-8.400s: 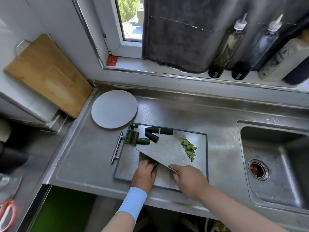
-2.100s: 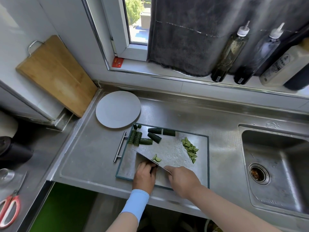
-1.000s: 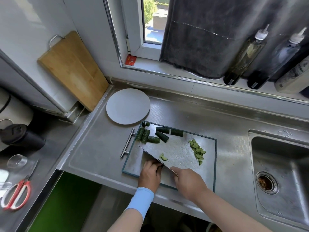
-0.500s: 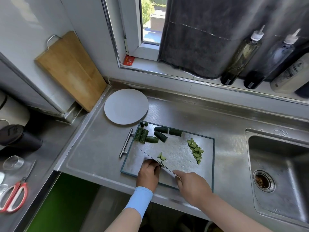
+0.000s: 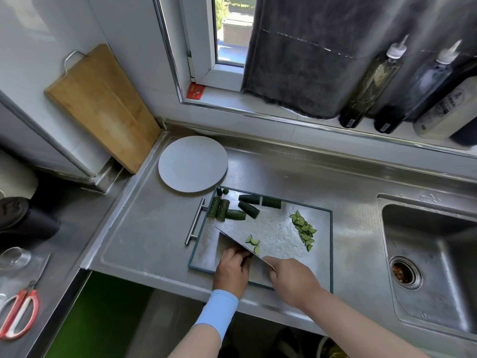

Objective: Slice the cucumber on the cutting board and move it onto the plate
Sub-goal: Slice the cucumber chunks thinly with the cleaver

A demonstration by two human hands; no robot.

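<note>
A steel cutting board with a dark rim lies on the counter. Several dark cucumber chunks lie at its far left corner. A heap of thin slices lies on the right side, and a few fresh slices sit beside the blade. My right hand grips the handle of a cleaver, its blade running diagonally across the board. My left hand has curled fingers pressed against the blade, holding a cucumber piece that is hidden beneath them. The round grey plate stands bare beyond the board.
A wooden board leans on the wall at left. The sink is at right. Bottles line the window sill. Red scissors, a glass and a dark pot sit on the lower left counter.
The cleaver has gone on chopping beside my left hand, and a few new slices have appeared next to the blade. The camera has shifted slightly.
</note>
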